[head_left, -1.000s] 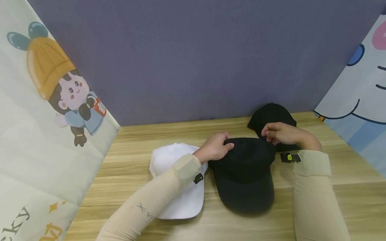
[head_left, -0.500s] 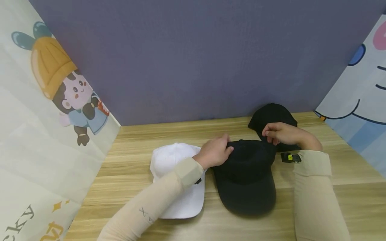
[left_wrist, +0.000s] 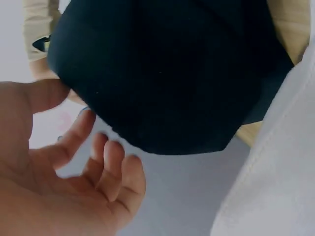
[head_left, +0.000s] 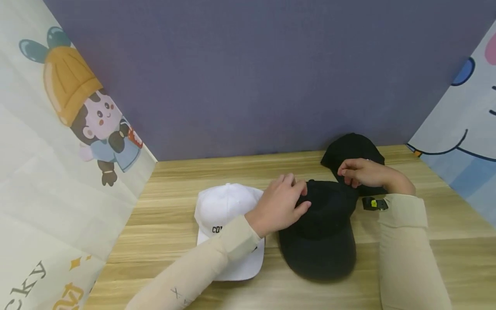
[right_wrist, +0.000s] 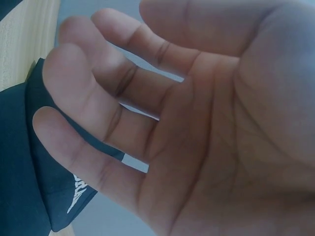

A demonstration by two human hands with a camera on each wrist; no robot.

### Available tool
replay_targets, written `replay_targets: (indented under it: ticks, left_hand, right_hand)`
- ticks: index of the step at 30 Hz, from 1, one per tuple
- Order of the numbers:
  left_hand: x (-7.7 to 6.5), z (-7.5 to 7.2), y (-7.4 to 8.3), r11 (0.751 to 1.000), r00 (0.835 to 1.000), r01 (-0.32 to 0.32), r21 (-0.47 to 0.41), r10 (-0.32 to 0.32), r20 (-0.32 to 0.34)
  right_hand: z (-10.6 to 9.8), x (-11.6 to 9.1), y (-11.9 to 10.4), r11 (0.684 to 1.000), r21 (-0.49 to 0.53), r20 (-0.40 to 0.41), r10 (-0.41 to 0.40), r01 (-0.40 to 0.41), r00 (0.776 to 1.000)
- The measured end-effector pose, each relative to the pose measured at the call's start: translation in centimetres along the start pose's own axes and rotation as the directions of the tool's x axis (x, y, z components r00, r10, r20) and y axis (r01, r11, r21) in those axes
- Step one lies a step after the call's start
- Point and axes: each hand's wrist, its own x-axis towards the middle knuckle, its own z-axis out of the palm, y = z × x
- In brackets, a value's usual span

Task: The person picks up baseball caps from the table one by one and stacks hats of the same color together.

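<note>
White cap: left of the left hand, lettering newly exposed. Left hand: fingers parted; crown-edge pinch of the earlier frame relaxed. Front black cap: between the hands; presumably light, soft-crowned, stiffer-brimmed; hold crown sides. Right hand: loosely curled, holding nothing, before rear black cap.

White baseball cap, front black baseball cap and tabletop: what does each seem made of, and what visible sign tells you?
White baseball cap: probably matte fabric; seams line its crown.
Front black baseball cap: likely matte cloth; no gloss shows, weave too dark to tell.
Tabletop: wood or wood-look laminate, soft sheen, streaked grain.
</note>
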Motion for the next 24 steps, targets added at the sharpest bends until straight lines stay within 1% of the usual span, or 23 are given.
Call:
replay_targets:
  ticks: [3,6,7,9,10,12,15,17,18,20,22,24]
  left_hand:
    - [-0.7,-0.3,0.6,1.0,0.997,-0.016,0.009,0.015,0.071]
    - [-1.3,-0.5,1.2,0.999,0.987,-0.015,0.042,0.009,0.158]
    - [-1.5,-0.4,1.4,0.998,0.984,-0.017,0.057,0.006,0.177]
    - [-1.8,-0.3,1.8,0.995,0.982,-0.019,0.099,0.0,0.191]
    - [-2.0,-0.2,2.0,0.992,0.983,-0.02,0.123,-0.003,0.185]
    - [-2.3,0.1,2.5,0.983,0.989,-0.017,0.184,-0.011,0.146]
    - [-2.6,0.5,3.3,0.96,0.998,0.004,0.282,-0.02,0.051]
    - [-2.8,0.7,3.9,0.943,1.0,0.01,0.331,-0.007,-0.011]
    - [-2.9,0.8,4.2,0.938,0.999,0.001,0.347,0.011,-0.032]
    - [-3.0,1.0,4.6,0.936,0.996,-0.038,0.351,0.063,-0.061]
    - [-3.1,1.2,4.9,0.936,0.991,-0.088,0.342,0.117,-0.066]
    - [-3.2,1.4,5.0,0.935,0.987,-0.131,0.328,0.156,-0.049]
  right_hand:
    - [0.1,0.1,0.1,1.0,0.003,0.008,-0.004,0.004,1.0]
    - [0.1,0.1,0.3,1.0,0.004,0.013,-0.009,0.009,1.0]
    - [0.0,0.1,0.3,1.0,0.004,0.011,-0.014,0.014,1.0]
    - [-0.1,0.1,0.3,1.0,0.001,0.009,-0.011,0.011,1.0]
    - [-0.1,0.1,0.3,1.0,-0.004,0.009,-0.006,0.006,1.0]
    - [0.0,0.1,0.2,1.0,-0.007,0.007,-0.006,0.006,1.0]
    - [0.0,0.2,0.1,1.0,-0.012,0.007,-0.016,0.016,1.0]
    - [0.0,0.3,0.2,1.0,-0.011,0.006,-0.021,0.021,1.0]
    - [0.0,0.3,0.2,1.0,-0.014,0.004,-0.021,0.021,1.0]
    - [0.0,0.3,0.3,1.0,-0.017,0.001,-0.012,0.012,1.0]
    - [-0.1,0.3,0.3,1.0,-0.02,-0.002,-0.004,0.004,1.0]
    - [-0.1,0.3,0.3,1.0,-0.021,-0.004,-0.002,0.002,1.0]
